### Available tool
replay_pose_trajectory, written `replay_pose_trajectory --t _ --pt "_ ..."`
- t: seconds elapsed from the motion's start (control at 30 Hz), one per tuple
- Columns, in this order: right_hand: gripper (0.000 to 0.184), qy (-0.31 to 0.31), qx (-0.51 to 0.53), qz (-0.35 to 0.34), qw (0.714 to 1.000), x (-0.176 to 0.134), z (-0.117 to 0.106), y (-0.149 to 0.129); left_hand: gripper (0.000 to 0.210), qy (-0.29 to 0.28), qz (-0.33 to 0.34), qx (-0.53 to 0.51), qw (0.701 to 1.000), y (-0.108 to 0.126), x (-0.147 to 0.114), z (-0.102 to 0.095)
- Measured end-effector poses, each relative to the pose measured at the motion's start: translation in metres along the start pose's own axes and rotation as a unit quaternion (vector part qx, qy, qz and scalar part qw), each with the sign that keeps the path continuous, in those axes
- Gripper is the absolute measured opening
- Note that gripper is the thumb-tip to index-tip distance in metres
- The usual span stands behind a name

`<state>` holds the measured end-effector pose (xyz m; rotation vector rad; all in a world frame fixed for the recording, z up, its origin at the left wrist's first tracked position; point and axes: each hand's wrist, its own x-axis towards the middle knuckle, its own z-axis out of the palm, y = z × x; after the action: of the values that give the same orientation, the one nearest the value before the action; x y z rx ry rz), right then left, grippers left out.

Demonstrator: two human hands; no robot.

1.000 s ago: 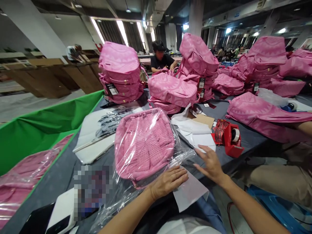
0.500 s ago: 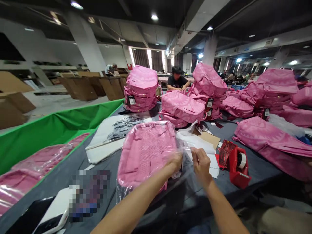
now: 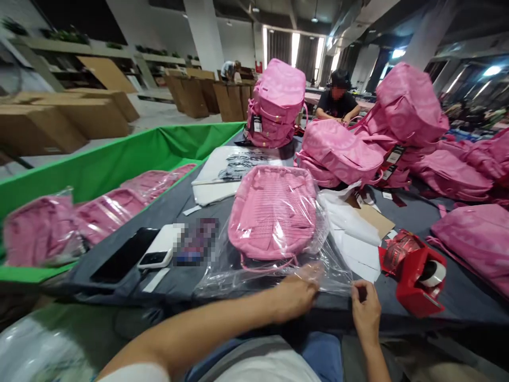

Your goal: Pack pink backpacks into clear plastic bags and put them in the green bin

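Note:
A pink backpack (image 3: 274, 212) lies inside a clear plastic bag (image 3: 222, 278) at the table's near edge, its straps folded at the lower end. The bag's open-looking end spreads flat toward me. My right hand (image 3: 366, 310) pinches the bag's near right corner between thumb and fingers. My left hand (image 3: 298, 292) is over the bag's near edge, just below the backpack; motion smears its fingers, so their grip does not show clearly.
To the right stands a red tape dispenser (image 3: 421, 286) beside white papers (image 3: 353, 239). Stacked pink backpacks (image 3: 276, 106) line the far side. Left are phones (image 3: 161, 246), flat plastic bags (image 3: 234, 167) and a green-lined bin (image 3: 159, 140) with bagged backpacks. A person (image 3: 338, 101) sits across.
The view has swung left and down. My hands have moved from the backpack's right side to the bag's near edge, and the bag's end now lies spread toward me. The backpack is turned slightly.

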<state>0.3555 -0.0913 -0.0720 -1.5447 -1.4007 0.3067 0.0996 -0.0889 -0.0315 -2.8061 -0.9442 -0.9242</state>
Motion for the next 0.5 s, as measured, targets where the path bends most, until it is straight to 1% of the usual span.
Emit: replay_pose_trajectory --t 0.03,0.07,0.1,0.13,0.17,0.2,0.23,0.27,0.3,0.37,0.43,0.5 --pt "0.041 -0.002 0.013 0.043 0.999 -0.007 0.0 0.004 0.021 0.01 0.031 0.006 0.999 0.013 -0.027 -0.01" --pt "0.043 -0.009 0.032 0.084 0.996 -0.015 0.001 0.005 0.024 0.05 0.075 0.055 0.994 0.023 -0.053 -0.021" --pt "0.045 -0.022 0.054 0.119 0.991 -0.021 0.002 0.003 0.026 0.113 0.033 0.118 0.986 0.027 -0.077 -0.032" --pt "0.048 -0.039 0.073 0.148 0.986 -0.027 0.004 -0.001 0.029 0.161 -0.044 0.189 0.968 0.026 -0.099 -0.043" --pt "0.05 -0.057 0.089 0.168 0.98 -0.031 0.005 -0.007 0.032 0.194 -0.14 0.254 0.937 0.019 -0.119 -0.053" --pt "0.052 -0.073 0.098 0.182 0.976 -0.033 0.005 -0.013 0.031 0.214 -0.245 0.301 0.896 0.009 -0.136 -0.062" --pt "0.054 -0.086 0.1 0.188 0.973 -0.034 0.005 -0.019 0.026 0.222 -0.335 0.321 0.858 -0.004 -0.152 -0.07" --pt "0.055 -0.093 0.098 0.189 0.973 -0.033 0.003 -0.024 0.022 0.226 -0.406 0.312 0.829 -0.017 -0.165 -0.076" --pt "0.054 -0.094 0.093 0.187 0.973 -0.031 0.0 -0.027 0.024 0.24 -0.458 0.276 0.81 -0.028 -0.177 -0.08" --pt "0.052 -0.082 0.078 0.183 0.977 -0.027 -0.008 -0.029 0.037 0.289 -0.527 0.172 0.78 -0.039 -0.194 -0.083" --pt "0.048 -0.071 0.048 0.163 0.983 -0.028 -0.018 -0.027 0.042 0.335 -0.564 0.081 0.75 -0.032 -0.204 -0.084" --pt "0.04 -0.077 0.005 0.122 0.99 -0.034 -0.025 -0.026 0.043 0.354 -0.577 0.018 0.736 -0.017 -0.209 -0.085"
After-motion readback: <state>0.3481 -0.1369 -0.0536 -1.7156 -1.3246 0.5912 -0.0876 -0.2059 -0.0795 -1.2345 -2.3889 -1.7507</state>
